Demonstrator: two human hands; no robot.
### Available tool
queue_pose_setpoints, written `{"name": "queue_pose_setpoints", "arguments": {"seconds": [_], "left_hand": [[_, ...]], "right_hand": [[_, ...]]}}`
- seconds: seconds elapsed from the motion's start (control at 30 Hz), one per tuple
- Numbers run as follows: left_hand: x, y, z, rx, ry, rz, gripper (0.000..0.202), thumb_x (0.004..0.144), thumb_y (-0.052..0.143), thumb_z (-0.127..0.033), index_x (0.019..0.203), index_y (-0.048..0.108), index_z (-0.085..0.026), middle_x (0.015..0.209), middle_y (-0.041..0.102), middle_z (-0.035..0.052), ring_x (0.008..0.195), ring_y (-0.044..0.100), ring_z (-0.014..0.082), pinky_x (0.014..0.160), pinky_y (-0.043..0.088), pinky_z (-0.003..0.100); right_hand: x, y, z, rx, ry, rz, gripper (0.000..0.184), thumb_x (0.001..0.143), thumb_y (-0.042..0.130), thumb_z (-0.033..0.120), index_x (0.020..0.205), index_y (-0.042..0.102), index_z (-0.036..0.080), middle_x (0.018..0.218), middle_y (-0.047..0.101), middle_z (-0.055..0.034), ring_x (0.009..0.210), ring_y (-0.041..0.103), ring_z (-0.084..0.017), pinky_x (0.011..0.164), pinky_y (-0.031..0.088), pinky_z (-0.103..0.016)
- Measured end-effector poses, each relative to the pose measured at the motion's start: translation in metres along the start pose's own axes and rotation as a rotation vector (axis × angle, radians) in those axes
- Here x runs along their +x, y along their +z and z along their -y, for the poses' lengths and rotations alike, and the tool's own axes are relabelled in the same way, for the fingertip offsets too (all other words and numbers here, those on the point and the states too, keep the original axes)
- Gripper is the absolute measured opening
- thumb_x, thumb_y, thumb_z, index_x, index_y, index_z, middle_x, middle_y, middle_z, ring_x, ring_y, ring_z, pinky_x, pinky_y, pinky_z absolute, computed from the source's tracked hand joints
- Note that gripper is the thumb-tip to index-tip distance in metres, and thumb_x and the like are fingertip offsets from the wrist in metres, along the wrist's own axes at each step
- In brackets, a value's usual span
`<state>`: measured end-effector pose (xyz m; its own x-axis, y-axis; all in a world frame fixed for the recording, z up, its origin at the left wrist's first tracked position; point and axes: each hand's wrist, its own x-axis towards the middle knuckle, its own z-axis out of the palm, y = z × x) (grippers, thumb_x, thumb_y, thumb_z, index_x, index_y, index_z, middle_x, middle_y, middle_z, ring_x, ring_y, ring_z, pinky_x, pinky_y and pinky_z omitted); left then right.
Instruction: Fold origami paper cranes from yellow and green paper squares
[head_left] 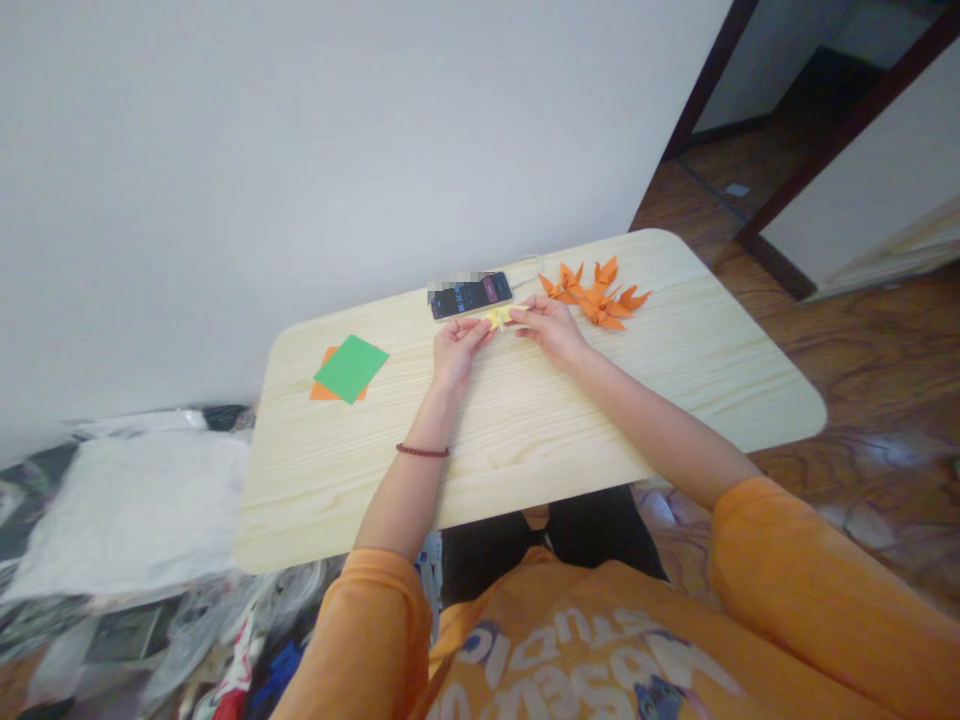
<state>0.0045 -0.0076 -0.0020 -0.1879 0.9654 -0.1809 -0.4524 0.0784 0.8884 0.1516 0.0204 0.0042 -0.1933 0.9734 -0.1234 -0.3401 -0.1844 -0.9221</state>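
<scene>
Between my two hands, just above the table near its back edge, is a small folded piece of yellow paper (499, 317). My left hand (459, 350) pinches its left end between thumb and fingers. On the other side, my right hand (553, 328) grips the right end the same way. The fingertips hide part of the folds, so the paper's exact shape cannot be made out. Several folded orange paper cranes (600, 298) lie in a cluster to the right of my right hand.
Behind my hands a phone (471, 295) lies on the wooden table (525, 430), with a white cable (529, 280) beside it. A green paper square (351, 368) rests on orange paper (321, 392) at the left. The wall (375, 150) borders the back edge.
</scene>
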Motion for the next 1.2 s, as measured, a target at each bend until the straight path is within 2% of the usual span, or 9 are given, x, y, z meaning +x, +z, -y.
{"name": "queue_pose_setpoints", "arguments": {"seconds": [0.2, 0.5, 0.77, 0.93, 1.1, 1.2], "left_hand": [[-0.001, -0.003, -0.008, 0.036, -0.023, 0.039, 0.033, 0.052, 0.087, -0.021, 0.066, 0.057, -0.014, 0.067, 0.070, -0.0009, 0.064, 0.067, 0.0089, 0.069, 0.052, 0.021], [-0.001, 0.001, -0.014, -0.063, -0.155, 0.101, 0.028, 0.061, 0.081, -0.010, 0.065, 0.054, -0.015, 0.064, 0.067, -0.0042, 0.059, 0.062, 0.0039, 0.065, 0.050, 0.014], [-0.003, 0.002, -0.015, -0.154, -0.240, 0.113, 0.020, 0.073, 0.067, 0.000, 0.065, 0.055, -0.014, 0.064, 0.066, -0.0043, 0.058, 0.062, 0.0023, 0.062, 0.050, 0.010], [-0.006, 0.003, -0.016, -0.132, -0.265, 0.085, 0.021, 0.077, 0.061, 0.003, 0.066, 0.055, -0.014, 0.063, 0.065, -0.0041, 0.056, 0.061, 0.0026, 0.060, 0.050, 0.010], [-0.005, 0.005, -0.017, -0.167, -0.278, 0.050, 0.021, 0.076, 0.064, 0.002, 0.066, 0.056, -0.014, 0.059, 0.062, -0.0058, 0.051, 0.058, 0.0011, 0.058, 0.050, 0.008], [-0.003, 0.003, -0.017, -0.171, -0.290, 0.044, 0.016, 0.077, 0.064, 0.001, 0.074, 0.063, -0.015, 0.063, 0.065, -0.0049, 0.054, 0.061, 0.0019, 0.061, 0.051, 0.009]], "right_hand": [[-0.002, 0.001, 0.006, 0.091, 0.107, 0.014, 0.030, 0.055, 0.083, 0.022, 0.062, 0.055, 0.016, 0.062, 0.063, 0.0044, 0.063, 0.062, -0.007, 0.052, 0.040, -0.015], [-0.001, 0.002, 0.014, 0.339, 0.348, 0.081, 0.018, 0.075, 0.066, 0.002, 0.065, 0.054, 0.013, 0.054, 0.053, 0.0062, 0.047, 0.050, -0.001, 0.041, 0.035, -0.009], [-0.003, 0.004, 0.019, 0.464, 0.519, 0.108, 0.022, 0.088, 0.050, 0.003, 0.068, 0.052, 0.012, 0.057, 0.051, 0.0036, 0.042, 0.040, 0.001, 0.034, 0.028, -0.007], [-0.004, 0.002, 0.021, 0.493, 0.529, 0.116, 0.021, 0.086, 0.052, 0.001, 0.070, 0.050, 0.014, 0.054, 0.045, 0.0065, 0.041, 0.039, 0.000, 0.033, 0.028, -0.006], [-0.005, 0.003, 0.025, 0.520, 0.547, 0.110, 0.026, 0.094, 0.038, 0.004, 0.073, 0.049, 0.015, 0.053, 0.045, 0.0060, 0.038, 0.039, 0.001, 0.032, 0.027, -0.005], [-0.005, 0.002, 0.028, 0.556, 0.547, 0.103, 0.028, 0.095, 0.034, 0.004, 0.073, 0.048, 0.015, 0.053, 0.046, 0.0056, 0.038, 0.039, 0.001, 0.032, 0.027, -0.005]]}}
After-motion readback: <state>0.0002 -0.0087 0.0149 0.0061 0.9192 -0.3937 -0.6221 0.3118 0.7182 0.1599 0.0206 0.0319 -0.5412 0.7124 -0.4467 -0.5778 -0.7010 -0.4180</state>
